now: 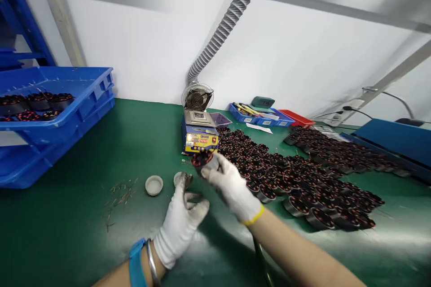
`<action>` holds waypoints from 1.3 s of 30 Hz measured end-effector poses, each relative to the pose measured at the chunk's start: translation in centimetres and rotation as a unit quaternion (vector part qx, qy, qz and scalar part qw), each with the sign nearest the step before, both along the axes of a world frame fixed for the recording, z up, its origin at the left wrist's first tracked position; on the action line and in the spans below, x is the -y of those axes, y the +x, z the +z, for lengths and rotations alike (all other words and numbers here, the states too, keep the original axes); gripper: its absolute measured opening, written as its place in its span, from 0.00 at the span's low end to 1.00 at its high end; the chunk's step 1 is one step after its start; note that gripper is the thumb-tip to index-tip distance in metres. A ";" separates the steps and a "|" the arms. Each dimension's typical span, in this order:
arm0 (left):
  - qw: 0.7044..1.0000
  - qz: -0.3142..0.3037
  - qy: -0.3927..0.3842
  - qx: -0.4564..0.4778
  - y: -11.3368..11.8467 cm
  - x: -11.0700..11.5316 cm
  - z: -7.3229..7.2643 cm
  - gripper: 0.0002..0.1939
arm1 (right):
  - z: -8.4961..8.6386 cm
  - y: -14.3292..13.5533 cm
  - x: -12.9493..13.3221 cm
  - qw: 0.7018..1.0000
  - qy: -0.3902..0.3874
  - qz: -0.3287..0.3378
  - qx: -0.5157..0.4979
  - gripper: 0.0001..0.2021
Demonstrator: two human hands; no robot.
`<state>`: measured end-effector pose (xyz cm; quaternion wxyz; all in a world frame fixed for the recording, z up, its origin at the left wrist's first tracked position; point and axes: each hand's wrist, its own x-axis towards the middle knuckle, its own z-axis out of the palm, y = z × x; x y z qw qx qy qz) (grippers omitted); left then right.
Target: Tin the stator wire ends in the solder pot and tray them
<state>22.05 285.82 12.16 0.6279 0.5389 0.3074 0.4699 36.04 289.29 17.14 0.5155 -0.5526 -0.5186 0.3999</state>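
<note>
My right hand (230, 184), in a white glove with a yellow cuff, grips a wound motor stator (202, 159) with a grey metal ring and dark copper windings. It is held in front of a small blue-and-yellow solder pot (201, 136) with a lit red display. My left hand (185, 215), also gloved and grimy at the fingertips, has its fingers apart and curved, with nothing visible in them. Its fingertips are over a small white dish (177, 178), which they partly hide. A second white dish (154, 185) lies to the left.
Rows of similar stators (286, 175) cover the right side of the green table. Blue stacked bins (84, 98) with more stators stand at left. Wire clippings (123, 193) lie loose near the dishes. Behind are a flexible duct (229, 22), blue trays (266, 119) and a red tray (296, 119).
</note>
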 end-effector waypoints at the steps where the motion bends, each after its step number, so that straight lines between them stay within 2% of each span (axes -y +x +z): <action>1: 0.999 -0.011 -0.005 0.048 0.0 0.0 0.2 0.43 | -1.2 -0.8 1.1 0.999 -0.014 0.013 -0.038 0.31; 3: 0.994 -0.011 -0.026 0.101 0.1 0.2 0.4 0.41 | -3.0 -2.2 2.8 0.997 -0.010 0.021 -0.068 0.30; 5: 0.989 0.001 -0.074 0.125 0.2 0.3 0.3 0.37 | -4.0 -3.1 3.8 0.999 0.008 0.018 -0.043 0.30; 7: 0.983 0.013 -0.123 0.136 0.4 0.5 0.0 0.35 | -4.0 -3.1 4.6 1.000 0.007 0.013 0.024 0.30; 9: 0.982 0.026 -0.145 0.117 0.4 0.6 -0.3 0.32 | -3.4 -2.3 5.8 0.990 -0.018 0.002 0.137 0.30; 11: 0.987 0.043 -0.139 0.062 0.4 0.7 -0.3 0.30 | -2.8 -0.7 7.5 0.958 -0.035 -0.016 0.284 0.34; 14: 0.992 0.052 -0.110 -0.027 0.3 0.8 -0.1 0.28 | -2.7 2.8 11.0 0.883 -0.027 -0.037 0.468 0.44; 16: 0.990 0.061 -0.106 -0.074 0.3 0.8 -0.1 0.29 | -3.5 5.1 13.4 0.832 -0.048 -0.060 0.550 0.50; 19: 0.984 0.066 -0.115 -0.118 0.5 1.0 -0.3 0.31 | -5.2 7.9 16.7 0.766 -0.138 -0.109 0.619 0.55; 21: 0.983 0.063 -0.107 -0.137 0.6 1.1 -0.6 0.31 | -6.0 9.1 18.2 0.749 -0.173 -0.111 0.630 0.53; 23: 0.981 0.058 -0.089 -0.161 0.7 1.3 -0.8 0.30 | -6.2 9.8 19.2 0.750 -0.170 -0.080 0.634 0.48; 27: 0.974 0.043 -0.070 -0.210 0.7 1.5 -0.9 0.31 | -4.7 10.0 19.7 0.744 -0.169 -0.011 0.647 0.36; 30: 0.970 0.033 -0.073 -0.231 0.6 1.5 -0.7 0.32 | -3.6 9.4 18.6 0.692 -0.205 -0.008 0.692 0.31; 32: 0.968 0.028 -0.074 -0.237 0.6 1.5 -0.6 0.33 | -3.7 9.2 17.5 0.660 -0.216 -0.029 0.719 0.23; 33: 0.967 0.029 -0.073 -0.241 0.6 1.5 -0.6 0.34 | -4.1 9.4 17.0 0.663 -0.206 -0.044 0.719 0.20; 34: 0.966 0.029 -0.069 -0.248 0.6 1.5 -0.6 0.34 | -4.6 9.7 16.6 0.682 -0.180 -0.059 0.707 0.18; 37: 0.959 0.032 -0.057 -0.275 0.6 1.5 -0.6 0.33 | -6.3 10.8 16.2 0.786 -0.046 -0.084 0.611 0.24; 39: 0.960 0.019 -0.061 -0.274 0.5 1.3 -0.4 0.32 | -6.5 11.0 16.8 0.842 -0.010 -0.096 0.531 0.28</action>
